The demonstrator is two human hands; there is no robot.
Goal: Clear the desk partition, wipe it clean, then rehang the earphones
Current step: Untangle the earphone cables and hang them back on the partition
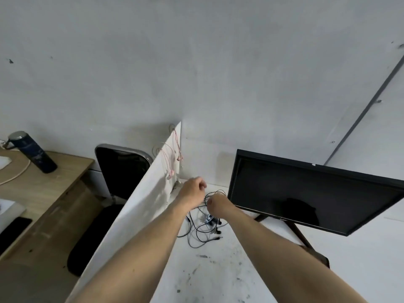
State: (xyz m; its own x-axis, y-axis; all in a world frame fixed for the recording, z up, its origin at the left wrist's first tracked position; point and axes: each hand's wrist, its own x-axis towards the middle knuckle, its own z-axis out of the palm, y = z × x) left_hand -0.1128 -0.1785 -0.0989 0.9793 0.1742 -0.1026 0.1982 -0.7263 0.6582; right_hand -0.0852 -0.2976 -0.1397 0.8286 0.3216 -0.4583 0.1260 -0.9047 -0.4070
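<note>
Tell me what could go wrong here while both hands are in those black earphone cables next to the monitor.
The black cables lie tangled on the desk; lifting the strand the right hand holds may drag the whole bundle. The left hand works just below the pink earphones on the partition and could knock them off. The monitor stands close.

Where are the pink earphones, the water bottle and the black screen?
pink earphones (169, 174): head view, on the lower pair's buds, against the white partition.
water bottle (35, 153): head view, on its dark body, on the wooden desk.
black screen (306, 193): head view, on the middle of the dark panel.
</note>
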